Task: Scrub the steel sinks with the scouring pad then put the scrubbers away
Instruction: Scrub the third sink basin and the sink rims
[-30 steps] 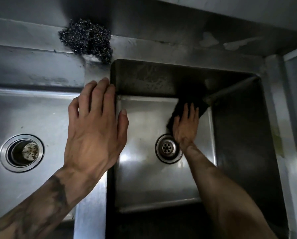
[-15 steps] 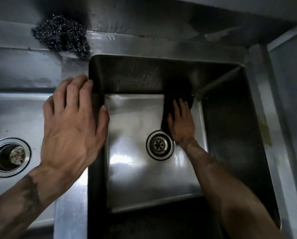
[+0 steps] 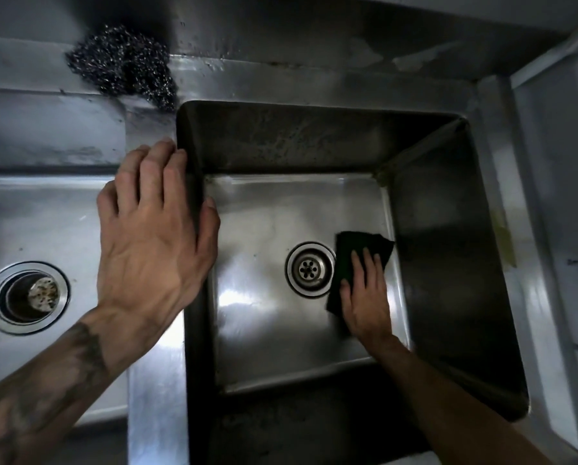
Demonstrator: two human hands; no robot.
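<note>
The deep right steel sink fills the middle of the view. My right hand lies flat on its floor, pressing the dark green scouring pad down just right of the drain. My left hand rests flat, fingers together, on the steel divider between the two basins, thumb over the sink's left edge; it holds nothing. A steel wool scrubber sits on the back ledge, above the divider. The shallow left sink shows its own drain.
A steel backsplash rises behind the ledge. A pale wall or panel borders the sink's right rim. The sink's back and right walls look dark and stained.
My right hand has slid the scouring pad from the back of the sink floor toward me, to the right side of the drain. The left hand stays on the divider.
</note>
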